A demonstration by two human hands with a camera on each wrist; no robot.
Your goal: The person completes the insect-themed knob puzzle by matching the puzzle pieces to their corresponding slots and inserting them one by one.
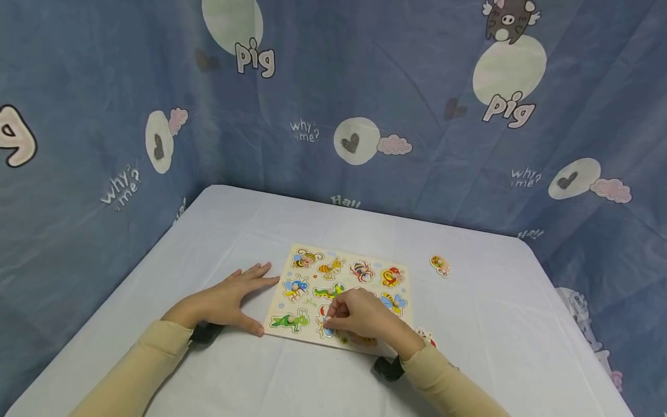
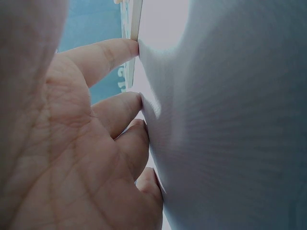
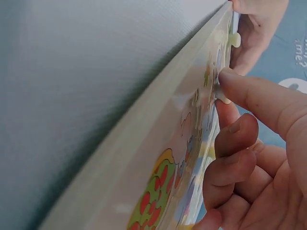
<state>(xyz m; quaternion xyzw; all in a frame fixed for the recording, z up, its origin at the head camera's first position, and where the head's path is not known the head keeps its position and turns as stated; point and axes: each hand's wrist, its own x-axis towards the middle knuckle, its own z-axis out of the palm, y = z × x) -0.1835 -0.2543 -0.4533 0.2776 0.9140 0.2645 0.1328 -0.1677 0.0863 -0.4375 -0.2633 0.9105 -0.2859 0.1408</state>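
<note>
A wooden insect peg puzzle board (image 1: 311, 303) lies flat on the table, with several coloured pieces in its recesses. My right hand (image 1: 359, 315) is over its front row. Thumb and forefinger pinch the small knob (image 3: 222, 97) of a blue-and-red puzzle piece (image 1: 328, 331), which the fingers partly cover. I cannot tell whether that piece sits fully in its recess. My left hand (image 1: 229, 301) rests at the board's left side with fingers spread, the thumb by the near left corner. In the left wrist view, fingertips of the left hand (image 2: 91, 129) touch the tablecloth and the board's edge.
One loose insect piece (image 1: 440, 264) lies on the white tablecloth (image 1: 500, 324) beyond the board's right side. Another red-and-white piece (image 1: 426, 337) is partly hidden by the right wrist. A blue printed curtain (image 1: 417, 191) hangs behind and along the table's sides.
</note>
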